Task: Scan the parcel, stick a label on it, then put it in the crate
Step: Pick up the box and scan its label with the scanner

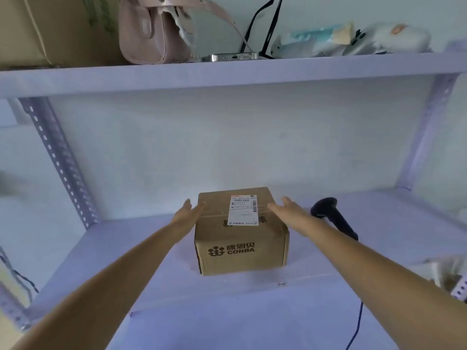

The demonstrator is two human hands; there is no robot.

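Observation:
A brown cardboard parcel [240,246] printed "CONBA" stands on the white shelf board [156,294]. A white shipping label [243,210] is stuck on its top. My left hand [188,210] is at the parcel's upper left edge, fingers apart and touching or nearly touching it. My right hand [285,207] is at the upper right edge, fingers spread, holding nothing. A black handheld scanner [331,214] lies on the shelf just right of my right hand, its cable [356,327] trailing toward me. No crate is in view.
An upper shelf [227,72] overhangs, carrying a pink handbag [156,29], a phone [233,57], a cardboard box [50,29] and white packets [353,39]. Perforated metal uprights [58,157] frame both sides. Crumpled white material [444,271] lies at the right edge.

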